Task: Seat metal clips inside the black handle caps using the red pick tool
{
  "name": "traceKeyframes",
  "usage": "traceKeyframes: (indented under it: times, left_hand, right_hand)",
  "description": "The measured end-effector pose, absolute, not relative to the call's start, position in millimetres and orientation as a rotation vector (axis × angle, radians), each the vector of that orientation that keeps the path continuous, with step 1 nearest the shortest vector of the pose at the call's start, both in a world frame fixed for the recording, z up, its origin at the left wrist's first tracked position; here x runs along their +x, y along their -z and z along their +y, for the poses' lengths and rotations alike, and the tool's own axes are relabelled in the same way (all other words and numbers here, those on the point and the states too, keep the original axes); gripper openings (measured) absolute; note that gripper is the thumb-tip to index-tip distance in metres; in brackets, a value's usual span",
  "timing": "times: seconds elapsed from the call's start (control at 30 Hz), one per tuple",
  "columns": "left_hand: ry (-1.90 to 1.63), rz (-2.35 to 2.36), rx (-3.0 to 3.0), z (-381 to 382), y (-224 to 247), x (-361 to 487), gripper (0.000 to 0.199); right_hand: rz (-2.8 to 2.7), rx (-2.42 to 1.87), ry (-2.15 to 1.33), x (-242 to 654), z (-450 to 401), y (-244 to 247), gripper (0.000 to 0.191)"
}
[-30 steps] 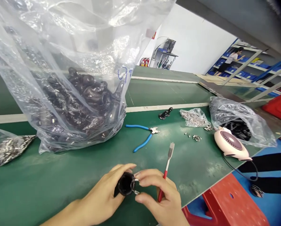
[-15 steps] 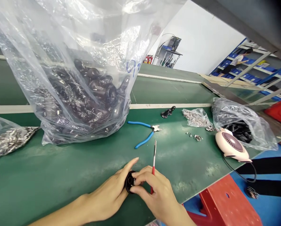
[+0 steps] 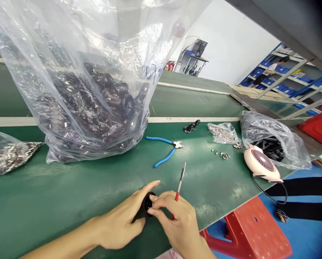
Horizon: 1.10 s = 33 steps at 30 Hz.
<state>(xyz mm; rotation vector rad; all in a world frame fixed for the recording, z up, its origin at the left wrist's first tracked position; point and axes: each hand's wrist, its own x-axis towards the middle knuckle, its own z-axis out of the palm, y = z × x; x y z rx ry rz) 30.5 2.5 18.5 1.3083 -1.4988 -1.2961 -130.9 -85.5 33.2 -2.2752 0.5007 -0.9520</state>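
Our left hand (image 3: 120, 219) grips closed around a black rubber cup (image 3: 147, 204), its open end and long axis pointing right, over the green tabletop (image 3: 69, 190). Our right hand (image 3: 179, 225) closes on a red-handled scraper (image 3: 180, 183), fingers touching the cup.

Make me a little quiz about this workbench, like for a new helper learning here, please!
1. The black round part sits in the left hand. Which holds the thin red-handled metal tool: that one or the right hand?
2. True or false: the blue-handled steel side cutters touch the pale pink round fan.
3. Fill the gap: the blocky plastic stool is coloured ___.

Key: 1 right hand; 2 false; 3 red.
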Motion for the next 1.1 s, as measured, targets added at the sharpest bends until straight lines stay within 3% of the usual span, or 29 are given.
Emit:
traceKeyframes:
  times: [0.13, 0.23, 0.33, 0.6, 1.1]
  left_hand:
    - [1.536, -1.238, 1.134, 0, -29, 34, 0.057]
    - [1.565, -1.093, 1.143, -4, -31, 27, 0.047]
    - [1.516, -1.026, 1.173, -6, -29, 20, 0.049]
    - [1.404, -1.093, 1.332, -6, -29, 18, 0.052]
    - [1.307, -1.163, 1.430, -14, -29, 11, 0.053]
  right_hand:
    - [0.532, -2.282, 0.938, -129, -85, -37, 0.018]
    - [0.571, -2.231, 0.890, -127, -84, -40, 0.036]
    - [0.571, -2.233, 0.857, -125, -82, -43, 0.047]
    - [0.489, -2.315, 0.865, -125, -84, -42, 0.040]
    - [0.430, -2.229, 0.692, -133, -93, -50, 0.058]
